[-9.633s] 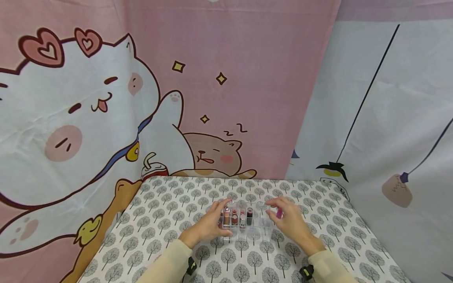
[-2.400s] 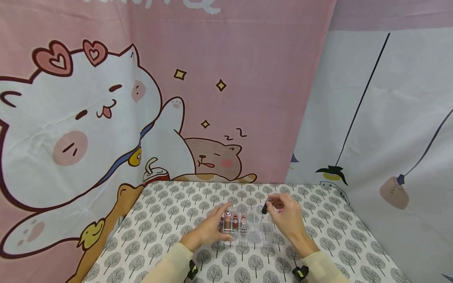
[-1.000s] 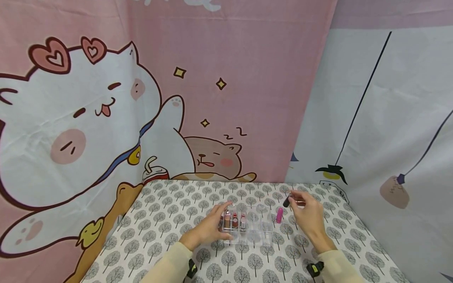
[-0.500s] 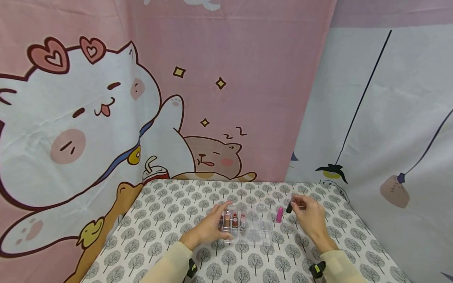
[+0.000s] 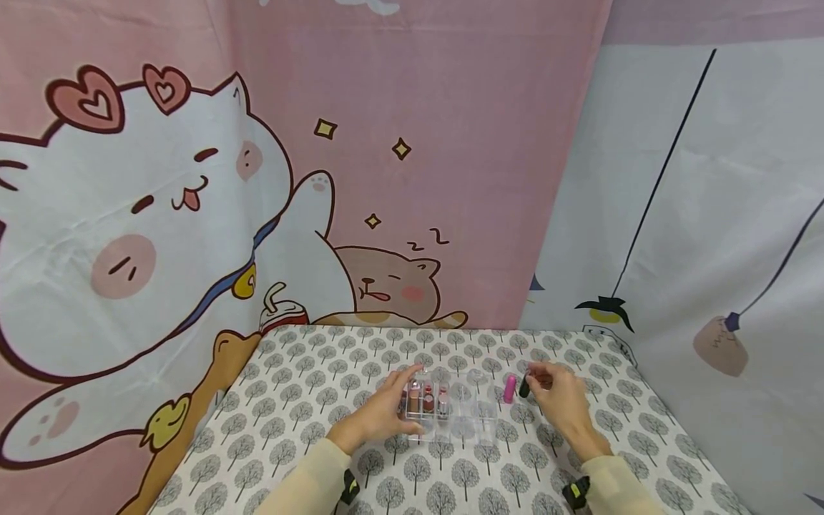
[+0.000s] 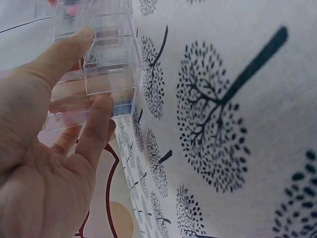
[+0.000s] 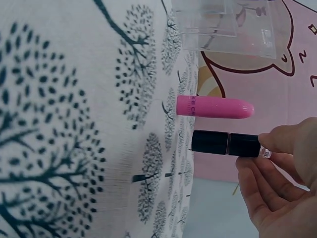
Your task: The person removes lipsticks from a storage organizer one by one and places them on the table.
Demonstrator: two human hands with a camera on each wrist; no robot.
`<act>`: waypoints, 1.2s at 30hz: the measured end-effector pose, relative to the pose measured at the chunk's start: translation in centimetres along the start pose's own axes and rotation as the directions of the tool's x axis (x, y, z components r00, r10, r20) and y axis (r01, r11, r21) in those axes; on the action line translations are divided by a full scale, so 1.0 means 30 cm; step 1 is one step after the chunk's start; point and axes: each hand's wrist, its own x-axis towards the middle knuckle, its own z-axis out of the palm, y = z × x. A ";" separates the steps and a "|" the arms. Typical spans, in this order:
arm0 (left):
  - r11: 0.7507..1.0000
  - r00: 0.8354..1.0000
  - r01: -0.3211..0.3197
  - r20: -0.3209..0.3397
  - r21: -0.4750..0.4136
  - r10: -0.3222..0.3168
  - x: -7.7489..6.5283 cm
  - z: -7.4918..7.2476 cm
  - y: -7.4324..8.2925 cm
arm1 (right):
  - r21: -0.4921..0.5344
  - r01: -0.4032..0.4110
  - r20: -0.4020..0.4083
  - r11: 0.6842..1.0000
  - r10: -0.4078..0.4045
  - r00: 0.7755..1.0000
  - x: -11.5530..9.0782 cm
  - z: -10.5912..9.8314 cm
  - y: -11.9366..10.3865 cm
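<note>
Supporting organizer: printed cloth below backdrop

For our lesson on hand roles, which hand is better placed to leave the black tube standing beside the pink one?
Probably the right hand: it pinches the black tube close beside the upright pink tube. The left hand grips the clear organizer, farther from both.

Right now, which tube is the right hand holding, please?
The black tube with the clear end; the pink tube stands untouched beside it, and others sit in the clear organizer.
</note>
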 end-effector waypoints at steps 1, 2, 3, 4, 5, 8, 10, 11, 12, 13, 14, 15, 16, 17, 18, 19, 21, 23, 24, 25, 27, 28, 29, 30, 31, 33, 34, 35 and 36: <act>1.000 1.000 -0.001 0.001 0.004 0.001 0.000 -0.001 0.001 | 0.002 -0.002 0.006 1.000 0.002 1.000 -0.002 0.002 0.001; 1.000 1.000 -0.001 0.002 0.006 0.001 0.000 -0.001 0.002 | 0.004 -0.009 0.016 1.000 0.009 1.000 -0.004 0.003 0.003; 1.000 1.000 -0.001 0.002 0.011 0.001 0.001 -0.002 0.003 | 0.006 -0.016 0.025 1.000 0.016 1.000 -0.005 0.004 0.005; 1.000 1.000 -0.002 0.003 0.014 0.002 0.001 -0.002 0.003 | 0.010 -0.024 0.035 1.000 0.023 0.999 -0.006 0.006 0.006; 1.000 1.000 -0.002 0.003 0.017 0.002 0.001 -0.002 0.003 | 0.012 -0.030 0.042 0.999 0.029 0.999 -0.006 0.008 0.008; 1.000 1.000 -0.001 0.003 0.019 0.001 0.000 -0.002 0.004 | 0.013 -0.045 0.063 0.999 0.044 0.997 -0.006 0.014 0.011; 1.000 1.000 0.001 0.002 0.017 -0.001 -0.001 -0.002 0.003 | 0.015 -0.047 0.068 0.999 0.046 0.997 -0.006 0.018 0.012; 1.000 1.000 0.002 0.002 0.017 -0.002 -0.001 -0.003 0.003 | 0.012 -0.048 0.069 0.999 0.047 0.997 -0.007 0.020 0.011; 1.000 1.000 0.004 0.001 0.015 -0.004 -0.002 -0.003 0.003 | 0.012 -0.050 0.071 0.999 0.049 0.996 -0.009 0.021 0.011; 1.000 1.000 0.006 0.001 0.014 -0.006 -0.002 -0.002 0.003 | 0.012 -0.052 0.072 0.999 0.051 0.996 -0.010 0.023 0.010; 1.000 1.000 0.006 0.001 0.013 -0.006 -0.002 -0.003 0.003 | 0.012 -0.054 0.074 0.998 0.053 0.996 -0.011 0.024 0.009; 1.000 1.000 0.006 0.000 0.014 -0.006 -0.002 -0.003 0.002 | 0.009 -0.055 0.075 0.998 0.054 0.996 -0.012 0.025 0.008; 1.000 1.000 0.006 0.000 0.014 -0.006 -0.002 -0.003 0.003 | 0.009 -0.055 0.075 0.998 0.055 0.996 -0.012 0.026 0.008; 1.000 1.000 0.006 -0.001 0.015 -0.006 -0.002 -0.002 0.003 | 0.009 -0.056 0.074 0.998 0.056 0.996 -0.012 0.028 0.006; 1.000 1.000 0.007 -0.001 0.014 -0.007 -0.002 -0.001 0.002 | 0.010 -0.056 0.075 0.998 0.055 0.996 -0.012 0.028 0.006; 1.000 1.000 0.006 -0.001 0.016 -0.006 -0.002 -0.001 0.003 | 0.009 -0.055 0.076 0.998 0.054 0.996 -0.013 0.029 0.006; 1.000 1.000 0.006 -0.002 0.015 -0.006 -0.002 0.000 0.004 | 0.011 -0.054 0.073 0.998 0.053 0.996 -0.012 0.031 0.004; 1.000 1.000 0.007 -0.002 0.012 -0.007 -0.002 -0.001 0.005 | 0.012 -0.052 0.070 0.999 0.051 0.996 -0.011 0.032 0.005; 1.000 1.000 0.008 -0.003 0.011 -0.008 -0.002 -0.001 0.006 | 0.012 -0.050 0.069 0.999 0.049 0.996 -0.011 0.032 0.005; 1.000 1.000 0.008 -0.002 0.009 -0.008 -0.002 -0.001 0.006 | 0.010 -0.049 0.067 0.999 0.048 0.997 -0.010 0.033 0.006; 1.000 1.000 0.008 -0.003 0.007 -0.008 -0.002 -0.002 0.007 | 0.005 -0.047 0.064 0.999 0.046 0.997 -0.010 0.034 0.005; 1.000 1.000 0.009 -0.002 0.006 -0.009 -0.002 -0.001 0.007 | 0.000 -0.048 0.067 0.999 0.047 0.997 -0.009 0.034 0.006; 1.000 1.000 0.009 -0.002 0.006 -0.009 -0.002 -0.001 0.006 | -0.004 -0.049 0.070 0.999 0.050 0.996 -0.009 0.034 0.007; 1.000 1.000 0.008 -0.004 0.005 -0.008 -0.001 -0.001 0.006 | -0.007 -0.053 0.074 0.999 0.053 0.996 -0.009 0.034 0.007; 1.000 1.000 0.008 -0.004 0.003 -0.008 -0.001 -0.001 0.005 | -0.008 -0.055 0.078 0.998 0.056 0.995 -0.009 0.034 0.007; 1.000 1.000 0.008 -0.005 -0.002 -0.008 0.000 -0.001 0.003 | -0.005 -0.064 0.085 0.998 0.065 0.994 -0.008 0.034 0.006; 1.000 1.000 0.009 -0.004 -0.002 -0.009 0.000 0.000 0.003 | -0.003 -0.067 0.087 0.998 0.067 0.994 -0.008 0.035 0.006; 1.000 1.000 0.009 -0.005 -0.003 -0.009 0.001 0.000 0.002 | 0.003 -0.065 0.087 0.998 0.064 0.994 -0.008 0.035 0.005; 1.000 1.000 0.009 -0.005 -0.005 -0.009 0.001 0.000 0.002 | 0.007 -0.066 0.087 0.998 0.065 0.994 -0.008 0.035 0.004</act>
